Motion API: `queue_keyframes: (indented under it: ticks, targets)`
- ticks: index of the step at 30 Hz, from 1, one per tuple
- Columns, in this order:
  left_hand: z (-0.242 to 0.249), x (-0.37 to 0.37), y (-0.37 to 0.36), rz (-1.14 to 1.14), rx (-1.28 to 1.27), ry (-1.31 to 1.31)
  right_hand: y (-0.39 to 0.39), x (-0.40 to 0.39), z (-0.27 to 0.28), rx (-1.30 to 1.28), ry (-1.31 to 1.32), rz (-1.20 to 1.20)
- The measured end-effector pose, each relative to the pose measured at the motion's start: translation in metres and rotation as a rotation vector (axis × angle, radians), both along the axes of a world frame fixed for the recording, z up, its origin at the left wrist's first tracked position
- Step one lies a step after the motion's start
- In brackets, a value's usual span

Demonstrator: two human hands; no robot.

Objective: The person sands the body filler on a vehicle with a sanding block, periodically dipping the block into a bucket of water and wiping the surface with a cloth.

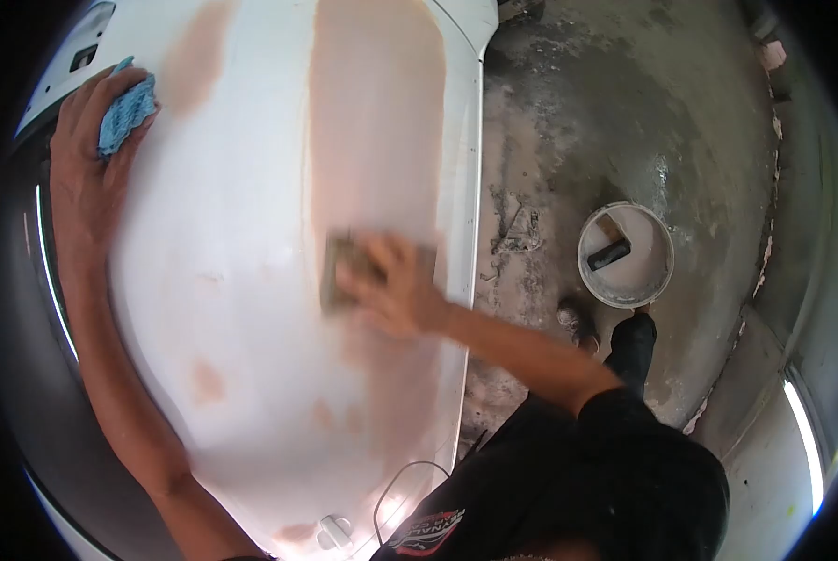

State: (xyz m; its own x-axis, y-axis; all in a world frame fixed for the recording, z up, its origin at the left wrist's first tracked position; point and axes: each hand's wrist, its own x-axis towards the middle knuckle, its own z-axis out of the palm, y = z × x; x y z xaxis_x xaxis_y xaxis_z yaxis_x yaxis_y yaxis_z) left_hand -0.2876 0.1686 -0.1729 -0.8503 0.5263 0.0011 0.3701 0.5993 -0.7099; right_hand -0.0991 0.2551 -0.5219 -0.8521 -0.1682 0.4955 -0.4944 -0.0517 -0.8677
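Observation:
My right hand [396, 285], smeared by motion, presses with fingers spread on a greenish-brown piece of sandpaper [337, 280]. Both lie over a long pinkish-brown patch [377, 122] on a white car panel [223, 280]. A darker edge of the sheet shows on the far side of the fingers. At the upper left, my left hand [101, 131] is closed around a crumpled light-blue cloth [127, 117] and rests at the panel's edge, near a dark window-like surface [40, 309].
A white bucket [668, 266] of cloudy liquid stands on the wet, stained floor [709, 122], with a black-ended tool [610, 254] in it. Smaller brownish patches [207, 381] mark the panel. A white knob-like part [335, 533] and a thin cable [379, 510] are at the bottom.

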Motion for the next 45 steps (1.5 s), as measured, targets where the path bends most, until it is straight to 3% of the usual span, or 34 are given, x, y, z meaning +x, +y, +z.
queue_keyframes:
  ticks: [1, 2, 3, 5, 8, 10, 12, 13, 14, 15, 17, 18, 20, 22, 24, 27, 28, 29, 30, 33, 34, 35, 36, 38, 40, 43, 44, 45]
  targets:
    - [-0.001, 0.001, -0.002, -0.004, 0.005, -0.002, 0.003, -0.043, 0.001, 0.082, -0.007, 0.015]
    - [-0.002, 0.0, -0.005, -0.031, 0.012, 0.005, 0.006, -0.093, 0.018, 0.024, -0.251, -0.077]
    - [-0.004, 0.0, -0.007, -0.053, 0.019, 0.009, 0.002, -0.151, 0.014, -0.138, -0.179, -0.222]
    - [-0.004, 0.002, -0.005, -0.069, 0.053, 0.013, 0.013, -0.236, 0.018, -0.177, -0.193, -0.315]
    - [-0.003, 0.008, -0.004, -0.04, 0.106, -0.023, 0.022, -0.229, 0.037, -0.246, -0.29, -0.262]
    - [0.009, 0.004, -0.002, -0.044, 0.072, -0.076, 0.006, -0.135, 0.048, -0.203, -0.244, -0.29]
    - [0.01, 0.004, -0.002, -0.082, 0.038, -0.013, -0.003, -0.026, 0.044, 0.004, -0.139, -0.126]
    - [0.009, 0.009, -0.001, -0.097, 0.016, 0.015, 0.008, 0.013, 0.04, -0.145, -0.015, 0.016]
    - [0.006, 0.018, 0.019, -0.086, 0.055, 0.02, 0.008, 0.016, 0.026, -0.126, 0.069, 0.041]
    - [-0.003, 0.028, 0.05, -0.078, 0.095, 0.022, 0.006, 0.01, 0.014, -0.107, 0.15, 0.063]
    - [-0.011, 0.033, 0.063, -0.053, 0.141, 0.024, 0.004, -0.073, 0.026, 0.048, -0.105, -0.112]
    - [-0.015, 0.032, 0.06, -0.036, 0.151, 0.02, 0.009, -0.132, 0.031, -0.134, -0.172, -0.194]
    - [-0.021, 0.034, 0.057, -0.037, 0.175, 0.028, 0.02, -0.232, 0.013, -0.11, -0.028, -0.275]
    - [-0.028, 0.036, 0.051, -0.053, 0.199, 0.034, 0.024, -0.239, 0.025, -0.1, -0.248, -0.323]
    - [-0.034, 0.041, 0.053, -0.063, 0.204, 0.05, 0.016, -0.2, 0.037, -0.124, -0.336, -0.321]
    - [-0.02, 0.04, 0.06, -0.064, 0.153, 0.029, 0.002, -0.023, 0.05, -0.059, -0.251, -0.094]
    - [-0.018, 0.039, 0.062, -0.043, 0.137, 0.028, 0.001, 0.03, 0.035, 0.022, -0.056, 0.021]
    - [-0.016, 0.039, 0.064, -0.022, 0.12, 0.026, 0.005, 0.06, 0.026, -0.062, 0.184, 0.012]
    - [-0.018, 0.038, 0.066, 0.011, 0.108, 0.041, 0.002, 0.056, 0.019, -0.179, 0.329, -0.007]
    - [-0.02, 0.035, 0.057, -0.042, 0.163, 0.021, 0.008, -0.041, 0.009, 0.044, 0.188, -0.098]
    - [-0.02, 0.034, 0.053, -0.033, 0.163, 0.034, 0.017, -0.092, 0.032, 0.039, -0.126, -0.116]
    - [-0.021, 0.034, 0.048, -0.023, 0.164, 0.047, 0.018, -0.149, 0.03, -0.124, -0.081, -0.21]
    - [-0.022, 0.031, 0.044, 0.03, 0.127, 0.087, 0.028, -0.201, 0.024, -0.059, -0.012, -0.155]
    - [-0.026, 0.029, 0.046, 0.023, 0.13, 0.107, 0.021, -0.219, 0.028, -0.119, -0.065, -0.316]
    - [-0.027, 0.03, 0.049, -0.074, 0.177, 0.067, 0.013, -0.187, 0.038, -0.165, -0.17, -0.323]
    - [-0.014, 0.023, 0.041, -0.145, 0.131, -0.014, 0.002, -0.032, 0.051, -0.039, -0.26, -0.11]
    - [-0.008, 0.019, 0.035, -0.15, 0.107, -0.042, -0.003, 0.016, 0.037, -0.002, -0.123, -0.061]
    - [0.001, 0.013, 0.019, -0.137, 0.09, -0.062, -0.003, 0.041, 0.024, -0.134, 0.018, 0.013]
